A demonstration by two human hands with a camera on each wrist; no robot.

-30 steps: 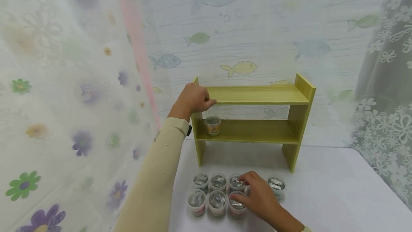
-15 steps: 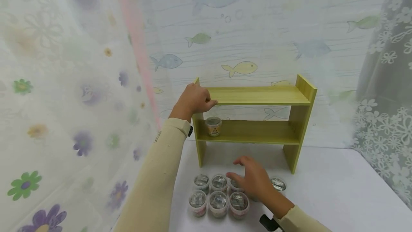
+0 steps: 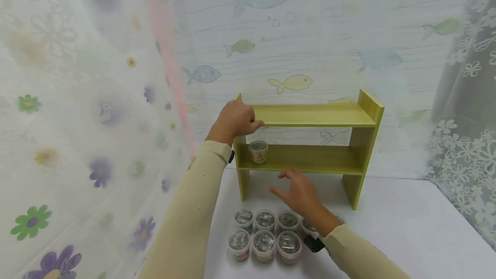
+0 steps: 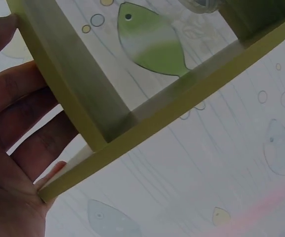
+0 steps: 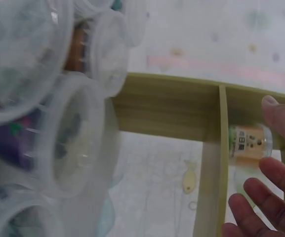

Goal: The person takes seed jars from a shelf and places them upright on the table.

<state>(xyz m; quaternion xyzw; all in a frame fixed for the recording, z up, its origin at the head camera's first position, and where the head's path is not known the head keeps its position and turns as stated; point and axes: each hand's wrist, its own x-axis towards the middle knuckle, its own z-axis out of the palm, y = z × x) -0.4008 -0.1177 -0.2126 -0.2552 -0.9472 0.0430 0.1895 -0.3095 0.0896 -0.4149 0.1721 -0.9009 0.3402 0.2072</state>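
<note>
My left hand (image 3: 236, 117) grips the top left corner of a yellow-green wooden shelf (image 3: 314, 116); in the left wrist view its fingers (image 4: 31, 123) lie around the board. On the left end of the middle board stands a small clear tub (image 3: 258, 154) with an orange label. My right hand (image 3: 300, 190), fingers spread and slightly bent, holds nothing. It hovers in front of the shelf's lower gap, above several lidded tubs. Of these, a front tub (image 3: 265, 246) and a back tub (image 3: 288, 221) show silvery or dark tops. The right forearm partly hides the tubs at the right.
The tubs stand in two close rows on a white-covered table (image 3: 403, 227). A fish-patterned curtain (image 3: 329, 29) hangs behind the shelf, and a flowered one (image 3: 97, 150) hangs at the left. Lace (image 3: 465, 154) hangs at the right.
My right hand has risen from the tubs and moved forward toward the shelf, with nothing in it. The left hand keeps its hold on the shelf corner.
</note>
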